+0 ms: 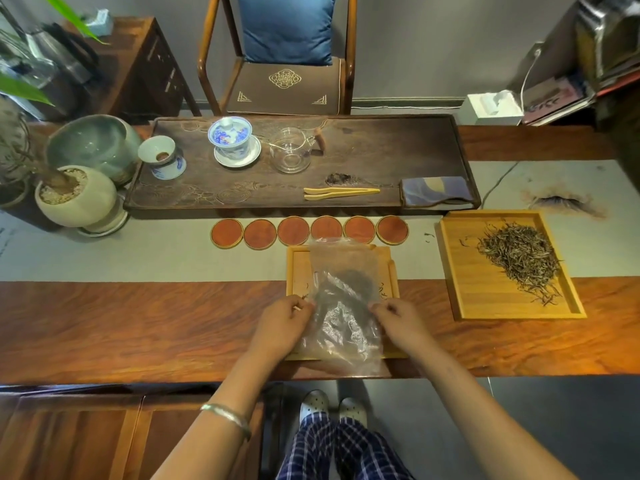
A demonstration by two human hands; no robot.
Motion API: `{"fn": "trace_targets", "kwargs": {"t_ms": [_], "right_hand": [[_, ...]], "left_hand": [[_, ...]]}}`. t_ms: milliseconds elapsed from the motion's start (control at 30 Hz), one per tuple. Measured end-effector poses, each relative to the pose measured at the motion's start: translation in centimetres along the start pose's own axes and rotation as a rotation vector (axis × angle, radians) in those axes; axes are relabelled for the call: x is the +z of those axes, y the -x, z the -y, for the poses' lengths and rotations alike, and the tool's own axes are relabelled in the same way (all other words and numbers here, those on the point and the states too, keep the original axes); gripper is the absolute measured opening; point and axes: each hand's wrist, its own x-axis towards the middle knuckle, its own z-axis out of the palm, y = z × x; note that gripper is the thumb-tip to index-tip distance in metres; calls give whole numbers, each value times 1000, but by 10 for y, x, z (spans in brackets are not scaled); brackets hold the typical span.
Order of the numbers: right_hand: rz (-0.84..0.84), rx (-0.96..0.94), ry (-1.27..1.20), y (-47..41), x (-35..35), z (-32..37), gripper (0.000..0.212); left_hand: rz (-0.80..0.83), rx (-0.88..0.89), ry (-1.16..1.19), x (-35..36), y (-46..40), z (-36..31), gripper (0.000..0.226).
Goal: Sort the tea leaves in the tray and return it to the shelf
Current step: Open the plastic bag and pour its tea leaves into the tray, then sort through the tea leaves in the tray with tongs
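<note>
Two hands pinch a clear plastic bag point(341, 306) by its sides, the left hand point(282, 323) on its left edge, the right hand point(398, 322) on its right. Dark tea leaves point(346, 289) sit inside the bag, which lies over a small bamboo tray point(393, 271). Right of it, a larger tray point(464, 271) holds loose leaves point(519, 258). Beyond lie six round coasters point(310, 231), then a dark tea board point(381, 147).

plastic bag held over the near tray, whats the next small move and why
Probably tip the plastic bag so its dark tea leaves slide out onto the small bamboo tray. The left hand and right hand pinch its two sides above that tray, and the leaves are bunched inside.
</note>
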Motion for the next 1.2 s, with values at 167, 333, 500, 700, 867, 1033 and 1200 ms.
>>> {"fn": "trace_targets", "kwargs": {"t_ms": [167, 333, 500, 700, 867, 1033, 1200], "right_hand": [[-70, -119, -103, 15, -8, 13, 11], [-38, -224, -210, 25, -16, 51, 6], [53, -294, -173, -5, 23, 127, 11], [155, -298, -93, -75, 92, 199, 9], [212, -241, 20, -103, 168, 184, 18], [235, -170, 222, -115, 213, 137, 7], [221, -224, 318, -122, 223, 134, 5]], "left_hand": [[-113, 125, 160, -10, 11, -8, 20], [-180, 154, 334, -45, 23, -10, 18], [-369, 106, 329, -103, 1, 2, 18], [-521, -35, 412, -181, -68, 49, 11], [-549, -202, 346, -197, -88, 127, 19], [-457, -349, 224, -169, -70, 190, 17], [-484, -360, 207, -163, -67, 203, 12]]}}
